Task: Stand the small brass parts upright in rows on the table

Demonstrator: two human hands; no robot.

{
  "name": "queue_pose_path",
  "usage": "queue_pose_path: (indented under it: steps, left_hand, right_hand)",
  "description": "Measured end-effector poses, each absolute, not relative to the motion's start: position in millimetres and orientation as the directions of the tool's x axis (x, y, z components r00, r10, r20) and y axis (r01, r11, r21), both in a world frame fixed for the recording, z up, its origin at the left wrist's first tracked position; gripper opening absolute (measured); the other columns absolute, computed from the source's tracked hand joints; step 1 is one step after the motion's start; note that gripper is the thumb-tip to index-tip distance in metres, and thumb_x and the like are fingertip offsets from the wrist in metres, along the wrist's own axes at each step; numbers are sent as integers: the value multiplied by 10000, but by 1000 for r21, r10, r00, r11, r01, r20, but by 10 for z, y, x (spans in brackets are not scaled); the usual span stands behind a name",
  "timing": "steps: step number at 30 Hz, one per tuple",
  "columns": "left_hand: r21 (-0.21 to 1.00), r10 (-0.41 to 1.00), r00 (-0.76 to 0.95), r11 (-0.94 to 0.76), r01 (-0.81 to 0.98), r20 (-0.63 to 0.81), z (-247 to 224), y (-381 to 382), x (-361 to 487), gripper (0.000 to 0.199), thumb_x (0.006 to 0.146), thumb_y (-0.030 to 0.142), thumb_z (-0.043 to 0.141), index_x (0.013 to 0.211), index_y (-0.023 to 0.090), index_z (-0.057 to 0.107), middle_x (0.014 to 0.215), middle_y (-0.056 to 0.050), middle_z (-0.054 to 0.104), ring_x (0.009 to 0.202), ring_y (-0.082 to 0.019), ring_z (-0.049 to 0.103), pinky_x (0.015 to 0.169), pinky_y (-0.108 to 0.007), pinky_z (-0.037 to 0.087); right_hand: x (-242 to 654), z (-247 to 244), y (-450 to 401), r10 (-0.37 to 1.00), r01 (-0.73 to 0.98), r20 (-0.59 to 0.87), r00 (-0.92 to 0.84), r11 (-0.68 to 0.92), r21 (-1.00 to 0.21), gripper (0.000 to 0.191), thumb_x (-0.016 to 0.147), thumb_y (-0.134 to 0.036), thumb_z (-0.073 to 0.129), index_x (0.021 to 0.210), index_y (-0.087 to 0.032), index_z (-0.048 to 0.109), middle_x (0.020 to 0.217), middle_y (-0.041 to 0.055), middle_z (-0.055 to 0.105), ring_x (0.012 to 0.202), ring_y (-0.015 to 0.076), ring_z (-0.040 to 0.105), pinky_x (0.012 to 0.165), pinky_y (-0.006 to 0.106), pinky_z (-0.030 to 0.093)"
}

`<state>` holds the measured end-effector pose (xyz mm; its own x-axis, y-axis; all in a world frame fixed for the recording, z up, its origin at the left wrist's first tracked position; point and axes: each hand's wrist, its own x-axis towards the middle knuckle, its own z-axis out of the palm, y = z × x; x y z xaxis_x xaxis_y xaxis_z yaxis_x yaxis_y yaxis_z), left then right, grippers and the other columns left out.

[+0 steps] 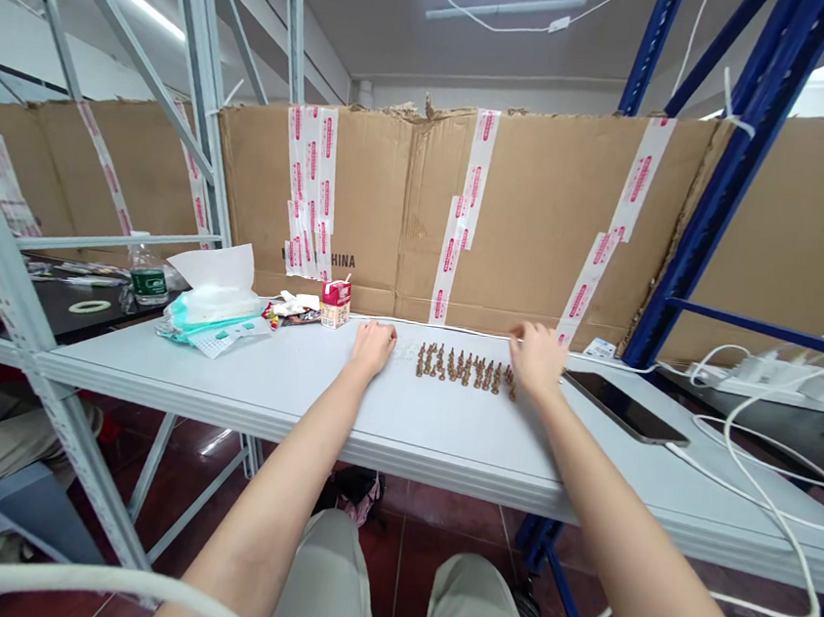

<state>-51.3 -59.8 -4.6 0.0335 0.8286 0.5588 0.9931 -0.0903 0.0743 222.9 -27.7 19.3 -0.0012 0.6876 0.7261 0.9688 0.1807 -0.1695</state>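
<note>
Well, my left grip [373, 349] and right grip [537, 359] sit open either side of the small brown pegs [465, 370] lined up on the table [284, 403], light, stiff things best pinched at the top.

A tissue pack [211, 299] near a small carton [336, 303]; a black tablet [626, 407] farther right

Free lane before figurines [465, 369]; phone [626, 408] blocks right.

Pale steel shelf board [284, 403] — row of small brown figures [464, 369], tissue pack [213, 305], small carton [336, 304] — dark tablet [622, 407].
</note>
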Motion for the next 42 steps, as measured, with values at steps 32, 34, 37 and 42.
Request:
queue_pose_path:
  steps: [32, 34, 37, 42]
  left_hand:
    - [-95, 494, 336, -449, 888, 802, 120, -784, -125, 282, 865, 308, 423, 1114, 194, 490, 943, -41, 570, 906, -162, 463, 807, -288, 394]
    - [-106, 485, 345, -453, 885, 804, 111, -764, -133, 266, 873, 306, 406, 1091, 191, 507, 929, -42, 574, 894, -164, 463, 791, -283, 392]
    - [-144, 475, 386, -469, 871, 791, 99, -737, -131, 231, 887, 294, 375, 950, 178, 564, 892, -42, 580, 870, -163, 457, 769, -275, 385]
    - [-150, 484, 379, -447, 882, 789, 110, -749, -128, 283, 894, 330, 348, 878, 169, 581, 849, -44, 576, 852, -165, 446, 751, -271, 371]
  right_hand:
    - [1528, 398, -391, 785, 61, 468, -407, 534, -843, 399, 554, -366, 716, 864, -134, 619, 727, 58, 668, 725, 170, 614, 750, 346, 469]
    - [1521, 350, -377, 792, 65, 462, -400, 527, -847, 394, 554, -358, 713, 864, -134, 615, 706, 50, 664, 711, 164, 608, 746, 340, 463]
    - [1537, 296, -371, 799, 85, 446, -404, 518, -851, 402, 565, -360, 704, 884, -134, 610, 703, 47, 661, 717, 163, 600, 764, 334, 446]
    - [1538, 247, -361, 772, 83, 474, -425, 554, -828, 383, 630, -430, 648, 889, -154, 596, 809, 52, 653, 790, 160, 579, 780, 307, 420]
